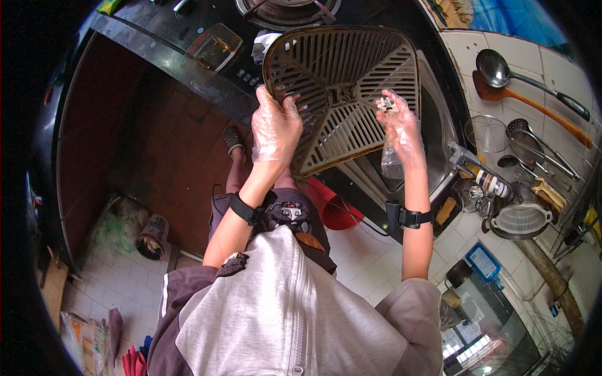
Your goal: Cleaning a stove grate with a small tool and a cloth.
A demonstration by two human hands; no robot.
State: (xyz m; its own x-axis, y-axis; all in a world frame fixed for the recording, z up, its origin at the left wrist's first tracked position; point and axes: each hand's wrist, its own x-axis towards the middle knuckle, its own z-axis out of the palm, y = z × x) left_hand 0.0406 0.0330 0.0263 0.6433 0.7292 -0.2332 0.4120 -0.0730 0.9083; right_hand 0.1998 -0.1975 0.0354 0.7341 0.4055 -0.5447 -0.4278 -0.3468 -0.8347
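A square slotted metal grille (329, 51), greasy brown with a raised rim, is tilted up in front of me. My left hand (277, 124), in a clear plastic glove, grips its left edge. My right hand (402, 124), gloved the same way, is in front of the grille's right half, fingers curled around a small crumpled whitish wad (388, 104). Part of the sink is hidden behind the grille.
A metal sink (437, 108) with a faucet (463, 157) lies at the right. Beyond the grille is a gas burner (289, 9); a clear tray (214, 49) rests on the black counter. Ladles (493, 68) and strainers hang on the tiled wall. A red bucket (336, 214) stands below.
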